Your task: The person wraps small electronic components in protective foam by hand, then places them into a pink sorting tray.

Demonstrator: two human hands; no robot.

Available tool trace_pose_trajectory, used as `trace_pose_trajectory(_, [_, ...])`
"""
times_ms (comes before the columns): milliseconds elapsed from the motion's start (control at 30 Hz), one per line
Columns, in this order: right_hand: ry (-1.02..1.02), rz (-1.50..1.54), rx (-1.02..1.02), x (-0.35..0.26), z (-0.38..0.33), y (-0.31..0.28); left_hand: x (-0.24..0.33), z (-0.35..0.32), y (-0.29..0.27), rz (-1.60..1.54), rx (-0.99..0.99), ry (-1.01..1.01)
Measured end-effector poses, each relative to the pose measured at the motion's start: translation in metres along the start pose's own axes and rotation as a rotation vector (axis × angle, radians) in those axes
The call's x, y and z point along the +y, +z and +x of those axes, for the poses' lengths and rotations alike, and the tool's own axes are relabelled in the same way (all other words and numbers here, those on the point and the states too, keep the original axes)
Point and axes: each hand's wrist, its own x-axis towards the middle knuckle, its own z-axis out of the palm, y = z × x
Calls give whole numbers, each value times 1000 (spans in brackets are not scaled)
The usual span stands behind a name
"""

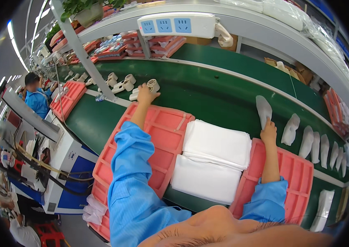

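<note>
Person's own head (pixel 224 226) is nearest, at six o'clock, and blue sleeves (pixel 129 181) extend from there over pink trays (pixel 164 142) on the green counter (pixel 207 84). At three o'clock, the right hand (pixel 269 131), its arm nearly straight, grips with closed fingers the lower end of a white pouch (pixel 263 109), which points toward eleven, perhaps so that most of its length is uncovered. Near half past ten, the left hand (pixel 146 94) lies with bent fingers against a cream plastic part (pixel 153 84); I cannot tell whether it is gripping. White sheets (pixel 215 142) lie between the trays, probably to be near both hands
</note>
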Motion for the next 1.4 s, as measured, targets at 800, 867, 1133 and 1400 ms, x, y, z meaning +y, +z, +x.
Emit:
trace_pose_trajectory(800, [-472, 487, 235, -84, -36, -83, 247, -259, -80, -814, -313, 631])
trace_pose_trajectory(867, [-440, 536, 228, -82, -34, -94, 239, -269, -71, -437, -529, 810])
trace_pose_trajectory(1133, [-351, 881, 53, -57, -49, -177, 228, -266, -56, -470, -704, 777])
trace_pose_trajectory(1400, [-261, 1035, -106, -40, -58, -208, 229, -262, -60, -553, -701, 745])
